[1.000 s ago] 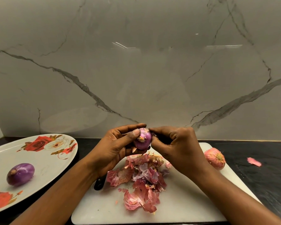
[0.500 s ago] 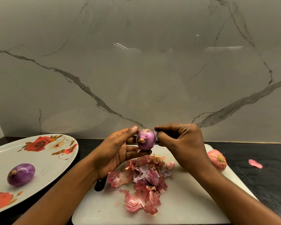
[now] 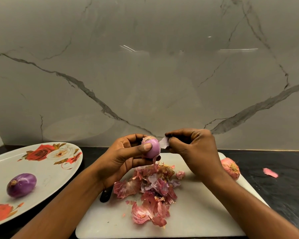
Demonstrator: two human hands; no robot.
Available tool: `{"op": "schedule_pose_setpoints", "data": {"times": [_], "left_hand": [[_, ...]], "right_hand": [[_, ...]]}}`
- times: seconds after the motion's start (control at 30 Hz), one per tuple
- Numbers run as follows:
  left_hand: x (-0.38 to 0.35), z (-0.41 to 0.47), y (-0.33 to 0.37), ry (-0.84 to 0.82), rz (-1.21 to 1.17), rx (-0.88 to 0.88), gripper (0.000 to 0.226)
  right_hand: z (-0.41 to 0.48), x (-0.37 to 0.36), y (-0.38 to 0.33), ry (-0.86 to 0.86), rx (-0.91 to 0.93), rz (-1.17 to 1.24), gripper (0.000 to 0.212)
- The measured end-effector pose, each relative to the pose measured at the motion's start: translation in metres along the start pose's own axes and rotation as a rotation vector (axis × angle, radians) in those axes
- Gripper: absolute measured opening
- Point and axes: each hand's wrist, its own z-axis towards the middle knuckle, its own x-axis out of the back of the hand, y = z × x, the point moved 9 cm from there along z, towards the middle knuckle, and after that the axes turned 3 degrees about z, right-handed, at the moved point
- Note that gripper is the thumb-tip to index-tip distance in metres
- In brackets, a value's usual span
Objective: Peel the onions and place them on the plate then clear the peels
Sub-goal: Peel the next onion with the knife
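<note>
Peels [image 3: 152, 192] heap on the near board [image 3: 197, 214]. Above them your left hand [image 3: 124, 158] curls round the onion [image 3: 153, 150]; your right hand [image 3: 194, 149] pinches a skin strip [image 3: 164, 143] at its right side. Mid-peel, I judge: pull that strip free, then carry the onion left to the plate [image 3: 47, 168].

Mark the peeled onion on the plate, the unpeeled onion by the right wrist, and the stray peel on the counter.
Peeled onion [image 3: 22, 185], head view, middle of its purple side.
Unpeeled onion [image 3: 230, 168], head view, its papery skin.
Stray peel [image 3: 270, 172], head view, its middle.
</note>
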Motion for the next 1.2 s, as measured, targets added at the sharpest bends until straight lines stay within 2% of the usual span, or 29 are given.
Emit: {"op": "schedule_pose_setpoints", "data": {"times": [0.13, 0.27, 0.4, 0.5, 0.67, 0.87, 0.97, 1.07, 1.2], "left_hand": [[-0.002, 0.000, 0.001, -0.034, 0.021, -0.013, 0.056], [-0.001, 0.000, 0.001, -0.045, 0.003, -0.021, 0.051], [0.001, 0.001, 0.005, -0.024, -0.014, -0.048, 0.054], [0.003, 0.001, 0.007, -0.015, -0.016, -0.067, 0.046], [0.000, 0.000, 0.006, -0.035, 0.000, -0.069, 0.043], [0.000, -0.001, 0.009, -0.053, -0.069, -0.073, 0.043], [0.000, 0.001, 0.007, -0.039, -0.085, -0.066, 0.052], [0.003, 0.003, 0.006, 0.007, -0.111, -0.059, 0.044], [0.008, 0.002, 0.008, 0.070, -0.081, -0.076, 0.045]], "right_hand": [[0.000, 0.001, 0.001, 0.006, -0.001, -0.061, 0.020], [0.000, 0.003, 0.001, 0.014, -0.026, -0.011, 0.020], [-0.003, -0.010, 0.000, -0.127, -0.083, 0.110, 0.010], [-0.005, -0.019, 0.002, -0.207, -0.088, 0.079, 0.026], [-0.001, -0.018, 0.008, -0.205, -0.085, 0.051, 0.019], [-0.001, -0.018, 0.011, -0.186, -0.206, 0.225, 0.013], [-0.001, -0.015, 0.004, -0.200, -0.099, 0.063, 0.011], [-0.001, -0.011, 0.005, -0.179, -0.070, -0.048, 0.009], [-0.005, -0.018, 0.002, -0.255, -0.019, -0.250, 0.021]]}}
